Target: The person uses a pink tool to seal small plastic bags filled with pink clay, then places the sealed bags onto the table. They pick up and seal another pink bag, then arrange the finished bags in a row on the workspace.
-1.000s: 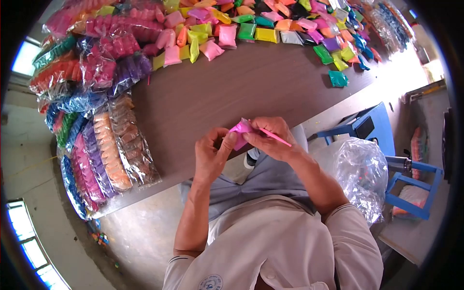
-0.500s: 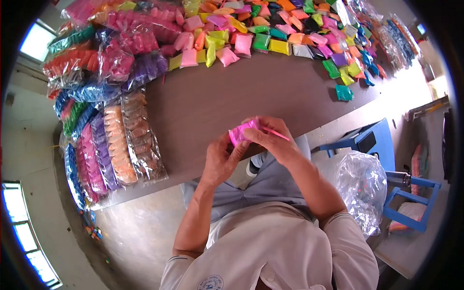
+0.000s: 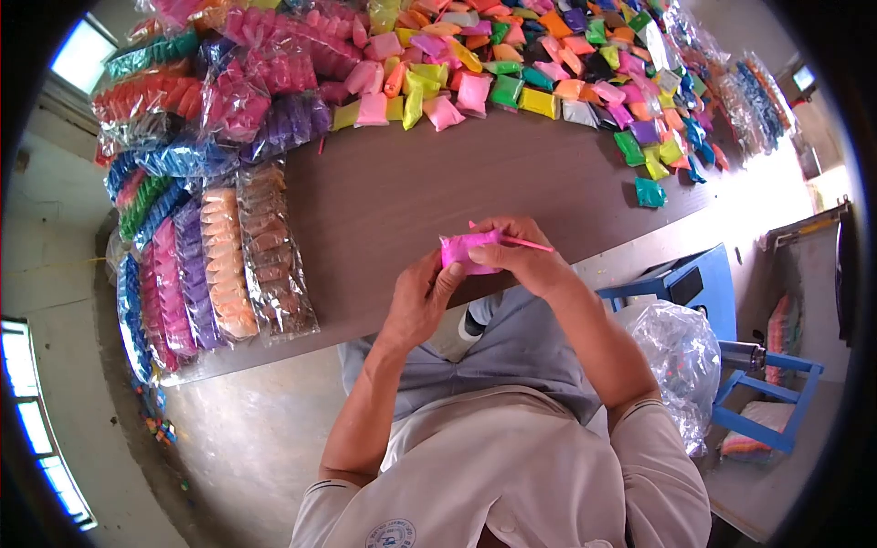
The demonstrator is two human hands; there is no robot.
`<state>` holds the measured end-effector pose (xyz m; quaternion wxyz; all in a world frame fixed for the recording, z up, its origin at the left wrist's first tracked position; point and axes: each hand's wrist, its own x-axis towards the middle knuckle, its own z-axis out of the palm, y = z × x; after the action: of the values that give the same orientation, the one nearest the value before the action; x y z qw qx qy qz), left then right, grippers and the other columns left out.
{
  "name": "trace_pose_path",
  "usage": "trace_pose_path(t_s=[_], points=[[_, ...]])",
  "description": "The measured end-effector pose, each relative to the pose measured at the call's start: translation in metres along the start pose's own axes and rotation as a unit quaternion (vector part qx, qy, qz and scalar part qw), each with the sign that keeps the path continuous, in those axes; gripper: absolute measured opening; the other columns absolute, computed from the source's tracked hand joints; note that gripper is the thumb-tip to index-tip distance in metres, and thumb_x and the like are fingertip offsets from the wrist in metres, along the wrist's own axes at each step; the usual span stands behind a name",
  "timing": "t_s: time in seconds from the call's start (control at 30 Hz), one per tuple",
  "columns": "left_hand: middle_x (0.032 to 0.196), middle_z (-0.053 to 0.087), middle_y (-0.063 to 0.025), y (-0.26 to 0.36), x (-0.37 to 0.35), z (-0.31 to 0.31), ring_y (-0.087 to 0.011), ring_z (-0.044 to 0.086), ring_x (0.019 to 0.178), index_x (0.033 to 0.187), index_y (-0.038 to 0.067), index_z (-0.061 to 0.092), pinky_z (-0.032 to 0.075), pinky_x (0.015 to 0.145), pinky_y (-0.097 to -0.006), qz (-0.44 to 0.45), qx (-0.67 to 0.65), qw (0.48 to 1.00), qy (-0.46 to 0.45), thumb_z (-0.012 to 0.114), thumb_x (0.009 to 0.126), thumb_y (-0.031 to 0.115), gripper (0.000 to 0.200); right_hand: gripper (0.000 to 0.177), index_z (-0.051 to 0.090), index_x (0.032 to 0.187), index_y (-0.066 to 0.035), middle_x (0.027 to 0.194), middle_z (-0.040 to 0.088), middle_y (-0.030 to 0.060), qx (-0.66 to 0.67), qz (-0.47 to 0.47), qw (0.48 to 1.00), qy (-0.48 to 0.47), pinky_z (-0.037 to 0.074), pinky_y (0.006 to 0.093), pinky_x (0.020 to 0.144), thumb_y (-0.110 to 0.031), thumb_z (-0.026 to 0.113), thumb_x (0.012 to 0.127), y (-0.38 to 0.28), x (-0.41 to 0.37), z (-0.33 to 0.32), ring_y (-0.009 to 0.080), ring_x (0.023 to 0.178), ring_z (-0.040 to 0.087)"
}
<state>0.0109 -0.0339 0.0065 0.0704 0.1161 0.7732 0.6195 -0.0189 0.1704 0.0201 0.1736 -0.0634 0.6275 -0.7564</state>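
Two hands meet on one small pink packet [image 3: 464, 252], which you hold in the air just over the near edge of the brown table [image 3: 393, 196]. Your left hand [image 3: 418, 303] closes on the packet's lower left side, thumb pressed up against it. Your right hand [image 3: 525, 263] grips the packet's right side from above, fingers curled over the top, and a thin pink stick [image 3: 530, 244] juts out to the right from that same grip. The packet lies roughly level between the two hands.

Along the far side of the table lies a wide scatter of small coloured packets [image 3: 548, 64], with a single teal packet [image 3: 650, 192] apart from them near the right end. At the left end, long clear sleeves of stacked packets [image 3: 228, 256] lie side by side. To your right, off the table, a crumpled clear plastic bag [image 3: 681, 352] sits beside a blue stool [image 3: 705, 279].
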Motion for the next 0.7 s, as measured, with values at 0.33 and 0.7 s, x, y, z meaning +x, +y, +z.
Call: trace_pose_path(t_s=[0.33,0.7], points=[[0.077,0.061,-0.0075,0.001,-0.002,0.001,-0.0147,0.052,0.072,0.108,-0.003,0.065,0.047,0.067,-0.0330,-0.003,-0.008,1.000,-0.001,0.059,0.104,0.036,0.039,0.028,0.074,0.099,-0.002,0.090,0.071,0.0040,-0.198,-0.047,0.976,-0.076,0.052,0.0265,0.076,-0.027,0.077,0.090,-0.034,0.017,0.000,0.0090,0.085,0.065],[0.074,0.063,-0.0027,-0.005,-0.002,-0.003,-0.0091,0.053,0.071,0.108,-0.005,0.068,0.045,0.061,-0.0288,-0.057,-0.051,0.997,0.006,0.067,0.100,0.037,0.043,0.019,0.069,0.090,-0.002,0.074,0.061,-0.0028,-0.095,-0.095,0.982,0.135,0.045,0.0225,0.062,-0.019,0.076,0.092,-0.002,-0.012,0.028,0.0033,0.070,0.053]])
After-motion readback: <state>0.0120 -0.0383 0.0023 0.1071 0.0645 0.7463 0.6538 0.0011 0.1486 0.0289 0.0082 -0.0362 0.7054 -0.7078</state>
